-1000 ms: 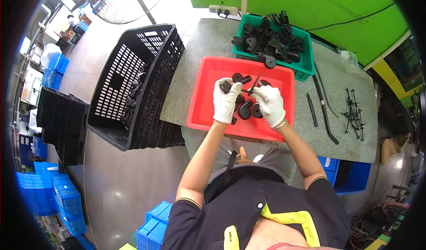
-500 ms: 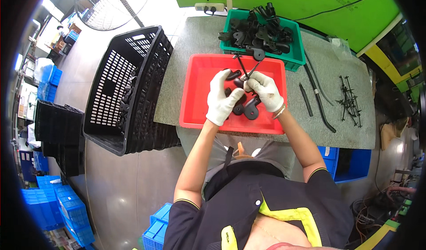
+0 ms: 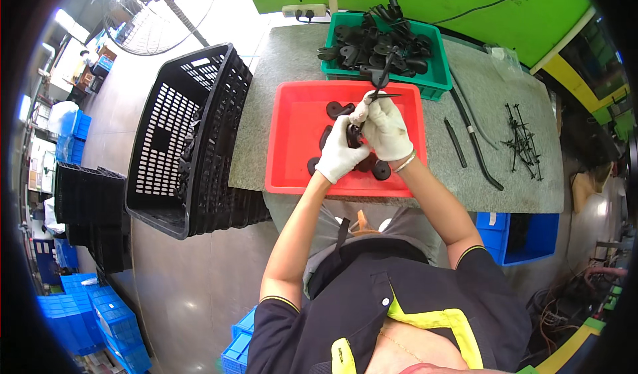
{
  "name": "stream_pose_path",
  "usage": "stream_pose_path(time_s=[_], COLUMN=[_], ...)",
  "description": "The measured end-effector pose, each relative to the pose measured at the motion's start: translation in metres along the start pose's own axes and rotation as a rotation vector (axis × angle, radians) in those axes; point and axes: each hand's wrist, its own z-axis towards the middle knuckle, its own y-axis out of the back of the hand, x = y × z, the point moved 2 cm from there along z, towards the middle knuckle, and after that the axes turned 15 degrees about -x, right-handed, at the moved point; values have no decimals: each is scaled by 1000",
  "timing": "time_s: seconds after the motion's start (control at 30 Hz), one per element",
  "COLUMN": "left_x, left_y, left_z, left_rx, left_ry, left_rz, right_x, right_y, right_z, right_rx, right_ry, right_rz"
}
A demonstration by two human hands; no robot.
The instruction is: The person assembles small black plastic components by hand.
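Both my hands wear white gloves and work close together over a red tray. My left hand is closed around a black plastic part, which is partly hidden by the fingers. Against it sits my right hand, fingers pinched on a thin black rod-like piece that sticks out past the fingertips. Whether the rod touches the part cannot be made out. Inside the tray, around and under the hands, lie several loose curved black parts.
Behind the tray stands a green bin heaped with black parts. To the right on the grey table lie a black tube, a short black rod and a cluster of thin black sprues. Black crates stand at the left.
My hands have drawn closer together, and my left hand now grips a black part. The thin rod in my right hand has turned; the loose parts show in different places.
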Motion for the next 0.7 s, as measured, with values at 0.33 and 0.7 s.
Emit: stream_pose_path(time_s=[0.33,0.7], left_x=[15,-2], left_y=[0,-27], left_z=[-2,-8], left_rx=[-39,133], left_ry=[397,672], left_rz=[29,-283], right_x=[-6,16], right_y=[-17,16], right_z=[-16,3], right_rx=[-150,-545], right_ry=[134,508], right_rz=[-479,-305])
